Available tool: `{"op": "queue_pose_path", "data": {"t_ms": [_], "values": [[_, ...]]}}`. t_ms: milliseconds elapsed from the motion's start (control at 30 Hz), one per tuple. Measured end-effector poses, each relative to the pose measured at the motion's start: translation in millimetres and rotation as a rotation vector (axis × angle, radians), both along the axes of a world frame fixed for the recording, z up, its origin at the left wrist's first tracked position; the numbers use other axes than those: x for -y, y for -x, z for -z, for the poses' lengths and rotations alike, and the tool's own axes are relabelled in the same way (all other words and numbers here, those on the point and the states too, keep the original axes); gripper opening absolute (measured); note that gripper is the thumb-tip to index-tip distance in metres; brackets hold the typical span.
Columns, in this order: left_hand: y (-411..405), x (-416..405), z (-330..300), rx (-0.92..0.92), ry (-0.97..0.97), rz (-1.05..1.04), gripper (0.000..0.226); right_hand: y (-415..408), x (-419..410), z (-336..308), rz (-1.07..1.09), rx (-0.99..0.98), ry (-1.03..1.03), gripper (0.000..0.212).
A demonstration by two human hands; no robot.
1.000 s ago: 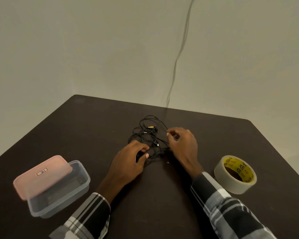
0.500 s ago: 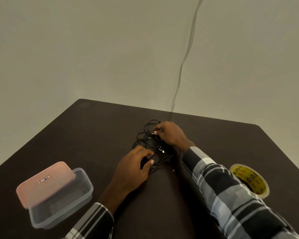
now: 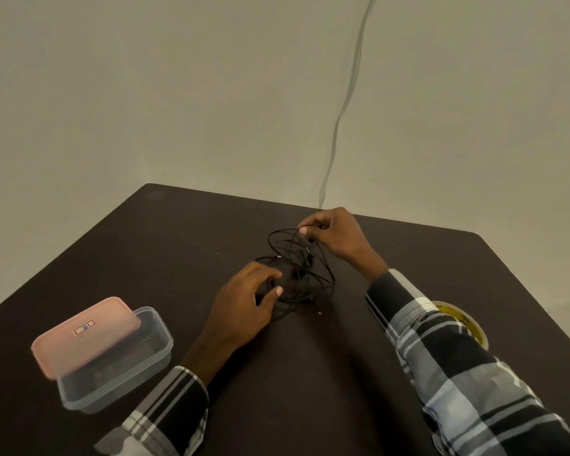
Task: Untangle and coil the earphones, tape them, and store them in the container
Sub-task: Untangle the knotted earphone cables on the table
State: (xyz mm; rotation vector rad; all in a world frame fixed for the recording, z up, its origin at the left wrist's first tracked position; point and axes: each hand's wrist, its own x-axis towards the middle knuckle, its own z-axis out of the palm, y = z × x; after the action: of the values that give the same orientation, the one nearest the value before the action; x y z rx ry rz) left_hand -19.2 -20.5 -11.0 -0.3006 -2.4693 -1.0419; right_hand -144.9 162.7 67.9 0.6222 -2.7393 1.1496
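Note:
A tangle of black earphones (image 3: pixel 298 268) lies at the middle of the dark table (image 3: pixel 145 258). My right hand (image 3: pixel 336 236) pinches part of the cable at the far side of the tangle and holds it lifted a little. My left hand (image 3: pixel 244 299) rests on the near side of the tangle, its fingers curled around the cable there. A clear plastic container (image 3: pixel 119 360) stands at the left, with its pink lid (image 3: pixel 83 334) lying askew over it. A roll of tape (image 3: pixel 464 324) with a yellow core sits at the right, partly hidden behind my right sleeve.
A pale wall rises just behind the table's far edge, and a thin cable (image 3: pixel 346 103) hangs down it to the table. Bare tabletop lies in front of my hands and at the far left.
My right hand has pulled a strand up from the tangle's far side. My left hand has stayed on the near side. The camera has tilted slightly.

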Motion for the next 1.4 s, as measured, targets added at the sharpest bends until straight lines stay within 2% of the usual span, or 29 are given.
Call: {"op": "queue_pose_path", "data": {"t_ms": [167, 333, 400, 467, 567, 700, 800, 833, 1000, 1100, 1200, 1267, 1400], "values": [[5.1, -5.1, -27.9, -0.069, -0.143, -0.095, 0.028, -20.0, -21.9, -43.6, -0.098, 0.015, 0.092, 0.006], [23.2, -31.6, -79.6, 0.068, -0.136, -0.026, 0.055, -41.9, -27.2, -87.0, -0.167, -0.019, 0.154, 0.006], [28.6, -41.7, -94.3, 0.103, -0.095, -0.010, 0.049, -49.9, -28.7, -100.1, -0.183, -0.005, 0.160, 0.006], [31.7, -46.7, -101.6, 0.097, -0.052, -0.016, 0.031, -57.3, -32.1, -110.0, -0.173, -0.012, 0.159, 0.007], [33.9, -42.4, -105.0, 0.095, -0.102, -0.001, 0.017, -63.2, -42.3, -119.2, -0.114, -0.067, 0.192, 0.007], [33.1, -29.9, -115.7, 0.055, -0.181, 0.007, 0.014, -69.8, -65.8, -122.9, -0.040, -0.058, 0.302, 0.006], [33.8, -22.8, -131.2, 0.051, -0.201, 0.014, 0.028, -74.8, -79.1, -121.4, -0.022, -0.045, 0.351, 0.005], [34.6, -20.5, -135.7, 0.061, -0.161, -0.001, 0.032, -76.4, -82.4, -121.1, -0.009, -0.047, 0.386, 0.007], [38.7, -10.8, -138.1, 0.199, 0.277, -0.113, 0.032, -85.3, -89.4, -127.7, 0.003, -0.051, 0.617, 0.010], [36.2, -10.8, -130.9, 0.273, 0.429, -0.156, 0.045, -89.0, -89.6, -133.2, 0.019, -0.076, 0.746, 0.012], [32.1, -11.0, -127.5, 0.286, 0.543, -0.173, 0.048, -91.4, -88.3, -131.1, 0.022, -0.053, 0.746, 0.011], [31.7, -11.8, -128.7, 0.268, 0.485, -0.120, 0.046, -90.5, -88.5, -126.7, 0.024, -0.030, 0.709, 0.010], [26.6, -18.3, -142.4, 0.152, 0.094, 0.038, 0.034, -87.2, -91.3, -112.0, 0.019, 0.098, 0.455, 0.008]]}}
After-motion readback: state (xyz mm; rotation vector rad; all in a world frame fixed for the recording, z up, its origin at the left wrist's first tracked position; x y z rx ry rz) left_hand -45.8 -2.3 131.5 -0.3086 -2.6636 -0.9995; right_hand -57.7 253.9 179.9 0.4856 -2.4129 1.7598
